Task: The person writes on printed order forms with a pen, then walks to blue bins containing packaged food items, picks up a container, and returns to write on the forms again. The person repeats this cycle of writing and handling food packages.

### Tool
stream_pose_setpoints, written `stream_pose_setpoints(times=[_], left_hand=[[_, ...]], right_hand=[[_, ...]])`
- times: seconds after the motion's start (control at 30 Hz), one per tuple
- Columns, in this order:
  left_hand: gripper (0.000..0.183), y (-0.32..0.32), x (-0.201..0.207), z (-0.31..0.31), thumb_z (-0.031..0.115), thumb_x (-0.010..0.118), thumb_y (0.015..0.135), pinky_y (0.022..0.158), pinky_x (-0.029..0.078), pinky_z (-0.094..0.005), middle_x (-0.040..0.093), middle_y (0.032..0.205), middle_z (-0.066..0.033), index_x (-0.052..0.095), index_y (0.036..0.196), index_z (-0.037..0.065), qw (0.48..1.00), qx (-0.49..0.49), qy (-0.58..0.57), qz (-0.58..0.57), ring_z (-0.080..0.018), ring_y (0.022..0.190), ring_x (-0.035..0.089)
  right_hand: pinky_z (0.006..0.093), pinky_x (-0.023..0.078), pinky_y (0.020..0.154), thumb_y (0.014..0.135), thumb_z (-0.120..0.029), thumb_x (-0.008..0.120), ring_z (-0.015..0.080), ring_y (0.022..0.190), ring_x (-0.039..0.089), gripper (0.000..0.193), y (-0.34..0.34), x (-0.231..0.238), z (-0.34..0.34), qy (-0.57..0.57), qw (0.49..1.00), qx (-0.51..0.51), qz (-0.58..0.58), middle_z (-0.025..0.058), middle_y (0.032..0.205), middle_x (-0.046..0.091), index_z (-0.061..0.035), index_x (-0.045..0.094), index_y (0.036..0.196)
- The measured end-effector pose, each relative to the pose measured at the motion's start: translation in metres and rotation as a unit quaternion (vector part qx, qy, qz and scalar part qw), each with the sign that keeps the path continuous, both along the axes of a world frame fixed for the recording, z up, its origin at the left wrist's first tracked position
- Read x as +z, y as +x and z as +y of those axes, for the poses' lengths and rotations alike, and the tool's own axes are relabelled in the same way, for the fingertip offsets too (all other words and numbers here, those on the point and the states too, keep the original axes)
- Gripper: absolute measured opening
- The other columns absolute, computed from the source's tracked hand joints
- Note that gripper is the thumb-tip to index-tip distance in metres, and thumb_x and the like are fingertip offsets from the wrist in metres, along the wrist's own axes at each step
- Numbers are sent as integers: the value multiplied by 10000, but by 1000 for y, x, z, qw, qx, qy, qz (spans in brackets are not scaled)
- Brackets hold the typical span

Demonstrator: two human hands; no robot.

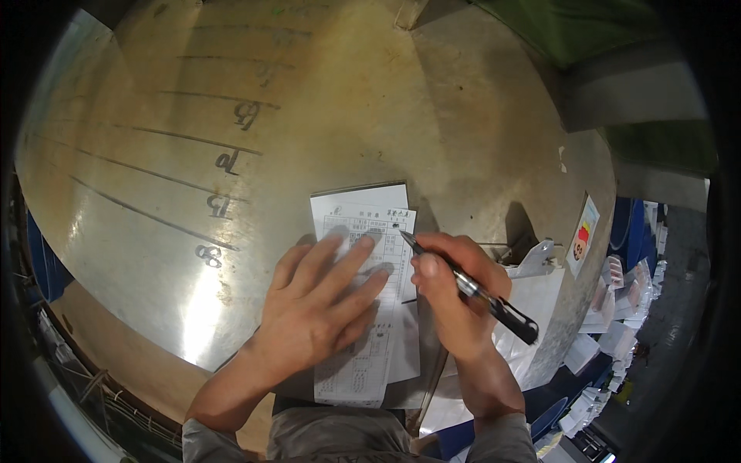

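My left hand lies flat with fingers spread on a long printed form, pressing it down. Beneath the form are white paper sheets, whose edges show at the top and right. My right hand grips a black pen, its tip close to the upper right part of the form, beside a small dark mark. Whether the tip touches the paper I cannot tell. The left fingers cover part of the form's middle.
The metal table carries black lines and handwritten marks at left. A clipboard with white paper lies right of my right hand. Near the right edge is a colourful card. Beyond it, blue bins and packets of small parts stand lower.
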State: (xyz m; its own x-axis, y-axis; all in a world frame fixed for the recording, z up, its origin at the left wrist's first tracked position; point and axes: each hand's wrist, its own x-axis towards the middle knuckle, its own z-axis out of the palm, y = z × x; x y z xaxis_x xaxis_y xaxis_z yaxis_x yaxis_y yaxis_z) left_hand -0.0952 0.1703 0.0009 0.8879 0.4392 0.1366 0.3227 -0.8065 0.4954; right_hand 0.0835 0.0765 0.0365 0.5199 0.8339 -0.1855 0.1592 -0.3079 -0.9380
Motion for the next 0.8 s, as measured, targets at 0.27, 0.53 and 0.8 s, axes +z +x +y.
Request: stream_pose_setpoints(times=[0.27,0.53,0.8], left_hand=[[523,-1,-4,-1,277,814,682,1028,378,-491,540,1416,-63,689,1188,228,1000,23,-4,8,-341,1261,491],[547,-1,-3,2,282,819,667,1022,373,-489,540,1407,-67,684,1194,229,1000,21,-10,9,-338,1266,483],[537,-1,-2,3,282,818,679,1031,361,-485,532,1416,-69,687,1195,215,1000,20,-18,12,-332,1283,466]], right_hand=[[223,459,663,839,-3,734,94,741,570,197,-7,-34,1,60,993,-29,-102,68,874,648,-4,615,996],[220,480,606,853,3,746,71,677,585,175,-7,-34,12,87,990,-25,-106,58,802,642,5,630,985],[238,505,595,839,-16,764,108,666,632,158,-6,-32,12,58,985,-4,-161,101,831,687,4,653,950]])
